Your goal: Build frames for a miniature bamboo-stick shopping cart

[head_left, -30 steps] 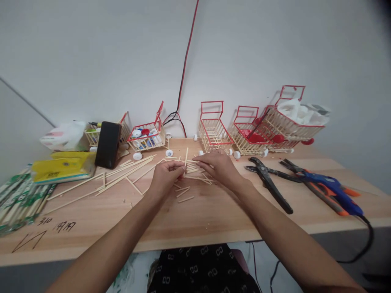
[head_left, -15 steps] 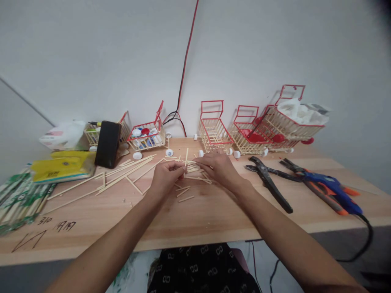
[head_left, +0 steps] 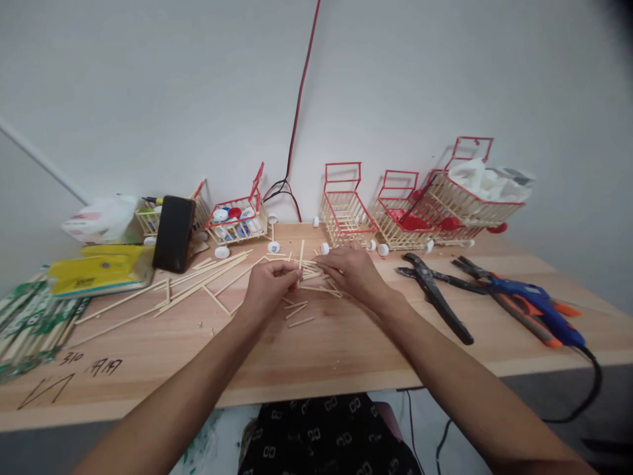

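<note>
- My left hand [head_left: 271, 284] is nearly closed, thumb and forefinger pinched on a thin wooden stick [head_left: 302, 252]
- That stick lies at my left fingertips, on the side facing my other hand; its long free end points toward the far wall or upward, I cannot tell which
- My right hand [head_left: 360, 272] is just to the right, palm down with fingers bent and bunched, its fingertips close over the cut sticks [head_left: 319, 289]; I cannot tell whether they grip one
- Those cut sticks lie loosely crossed between and beneath my hands, a few short pieces [head_left: 301, 322] on the near side
- Left of my left hand, long sticks [head_left: 198, 287] spread across the wooden table [head_left: 321, 359]
- On the far side, beyond my right hand, stands a red-rimmed miniature shopping cart [head_left: 357, 231] with white wheels
- Far left of it, a second miniature cart [head_left: 243, 235] holds bottle caps
- To my right lie black-handled pliers [head_left: 442, 302], and farther right a blue glue gun [head_left: 537, 300], well apart from both hands
</note>
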{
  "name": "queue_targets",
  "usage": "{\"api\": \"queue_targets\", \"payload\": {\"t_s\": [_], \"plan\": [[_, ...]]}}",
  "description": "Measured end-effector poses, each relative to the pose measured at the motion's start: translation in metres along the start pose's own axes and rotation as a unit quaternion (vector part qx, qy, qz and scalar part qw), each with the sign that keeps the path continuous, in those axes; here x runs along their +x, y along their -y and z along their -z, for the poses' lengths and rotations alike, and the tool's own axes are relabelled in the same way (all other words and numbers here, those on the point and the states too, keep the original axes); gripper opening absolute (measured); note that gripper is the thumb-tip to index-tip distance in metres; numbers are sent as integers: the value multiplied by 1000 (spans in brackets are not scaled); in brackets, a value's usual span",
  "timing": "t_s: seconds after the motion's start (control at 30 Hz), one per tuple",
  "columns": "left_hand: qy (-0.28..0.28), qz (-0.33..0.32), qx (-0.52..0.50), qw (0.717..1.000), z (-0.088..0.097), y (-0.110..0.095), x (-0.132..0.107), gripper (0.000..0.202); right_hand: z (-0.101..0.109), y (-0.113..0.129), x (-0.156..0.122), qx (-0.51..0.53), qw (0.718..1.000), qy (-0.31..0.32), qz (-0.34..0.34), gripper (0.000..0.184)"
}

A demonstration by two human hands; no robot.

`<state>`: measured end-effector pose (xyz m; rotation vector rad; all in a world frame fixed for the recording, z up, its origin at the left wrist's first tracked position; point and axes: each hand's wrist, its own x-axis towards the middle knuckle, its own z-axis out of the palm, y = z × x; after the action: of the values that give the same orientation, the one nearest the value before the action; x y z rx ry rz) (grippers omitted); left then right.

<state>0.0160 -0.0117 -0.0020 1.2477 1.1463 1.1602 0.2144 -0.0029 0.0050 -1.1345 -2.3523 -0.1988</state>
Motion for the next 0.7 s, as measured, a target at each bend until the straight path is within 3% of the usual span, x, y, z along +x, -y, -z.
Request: {"api": "queue_targets", "payload": {"t_s": [0.23, 0.4, 0.47, 0.53, 0.7], "plan": [[5, 8, -19, 1000, 0, -1, 1, 18, 1, -1, 1, 43, 999, -16, -15, 22], [-6, 10, -74, 997, 7, 2, 5, 23, 15, 4, 2, 98, 982, -151, -60, 26], [-14, 4, -89, 996, 11, 4, 8, 23, 20, 9, 2, 115, 976, -173, -57, 26], [-27, 0, -101, 995, 14, 6, 12, 23, 19, 16, 1, 137, 981, -138, -28, 26], [-32, 5, -102, 994, 18, 9, 16, 27, 3, 42, 2, 128, 988, 56, 67, 22]]}}
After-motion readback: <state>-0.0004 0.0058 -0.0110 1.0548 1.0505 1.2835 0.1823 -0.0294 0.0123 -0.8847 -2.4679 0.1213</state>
